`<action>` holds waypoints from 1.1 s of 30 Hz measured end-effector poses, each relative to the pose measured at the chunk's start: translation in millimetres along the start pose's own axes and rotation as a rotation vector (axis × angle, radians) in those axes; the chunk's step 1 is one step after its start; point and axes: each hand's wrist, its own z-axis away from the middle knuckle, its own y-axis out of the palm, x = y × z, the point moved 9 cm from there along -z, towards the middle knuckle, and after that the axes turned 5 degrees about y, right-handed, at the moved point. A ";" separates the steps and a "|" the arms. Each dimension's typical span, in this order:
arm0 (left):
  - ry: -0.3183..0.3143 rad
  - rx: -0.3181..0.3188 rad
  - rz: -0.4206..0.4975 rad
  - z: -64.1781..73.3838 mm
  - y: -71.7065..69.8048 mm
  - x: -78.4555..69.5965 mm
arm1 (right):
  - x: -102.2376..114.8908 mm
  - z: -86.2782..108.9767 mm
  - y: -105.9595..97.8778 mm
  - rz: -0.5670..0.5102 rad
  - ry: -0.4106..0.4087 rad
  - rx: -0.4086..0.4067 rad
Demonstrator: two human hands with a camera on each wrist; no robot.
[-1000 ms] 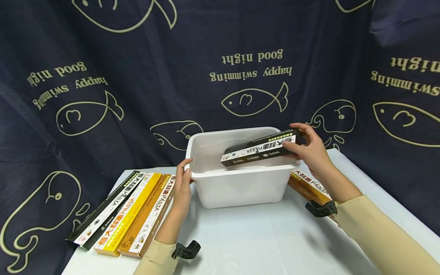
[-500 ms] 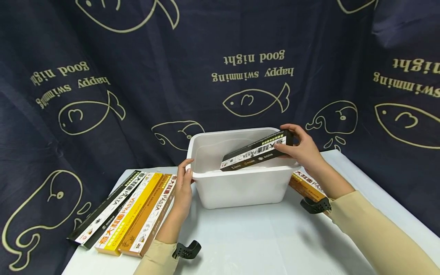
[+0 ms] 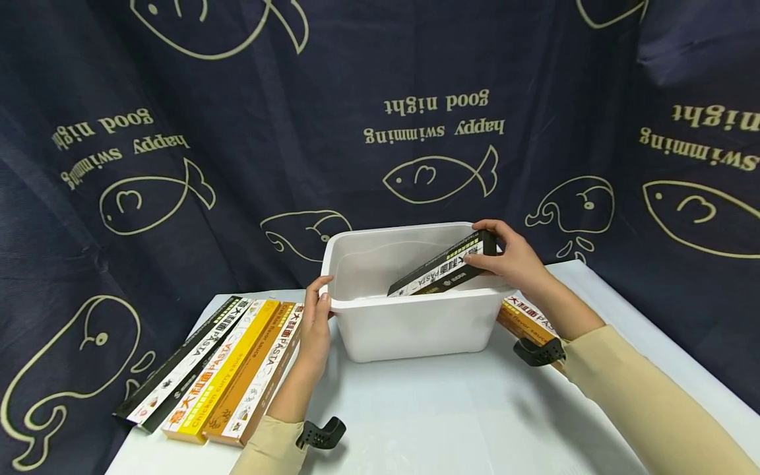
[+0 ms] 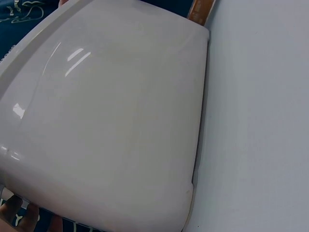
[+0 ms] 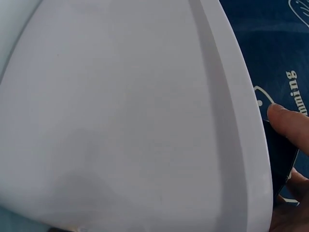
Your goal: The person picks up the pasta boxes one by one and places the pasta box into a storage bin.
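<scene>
A white plastic bin [image 3: 415, 330] stands upright in the middle of the table. My left hand [image 3: 315, 330] holds its left rim, and the left wrist view shows the bin's wall [image 4: 111, 111] with fingers [image 4: 30, 217] at its lower left. My right hand [image 3: 512, 260] grips the right end of a black pasta box [image 3: 442, 269], thumb on the near side. Tilted, the box slopes down to the left into the bin, where the front wall hides its lower end. In the right wrist view, a dark part of the box [image 5: 281, 154] shows beyond the rim.
Left of the bin lie a black pasta box [image 3: 187, 363], a yellow one [image 3: 222, 369] and a brown one [image 3: 255, 376], side by side. Another brown pasta box [image 3: 525, 322] lies at the right, partly behind my right arm. A dark fish-print curtain [image 3: 332, 145] hangs behind the table.
My right hand has moved left and slightly down with the black pasta box. The box now slopes more steeply, its left end lower in the bin. The left hand stays on the rim.
</scene>
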 end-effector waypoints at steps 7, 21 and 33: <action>-0.026 0.003 -0.006 0.5 -0.8 -0.1 | 0.5 -3.2 4.3 0.035 -0.005 0.042; -0.038 0.006 -0.007 1.5 0.2 -0.4 | 0.7 -13.4 -6.3 0.285 -0.075 -0.071; -0.034 0.004 -0.015 0.5 0.1 0.2 | -1.6 -24.5 -8.7 0.311 -0.129 -0.027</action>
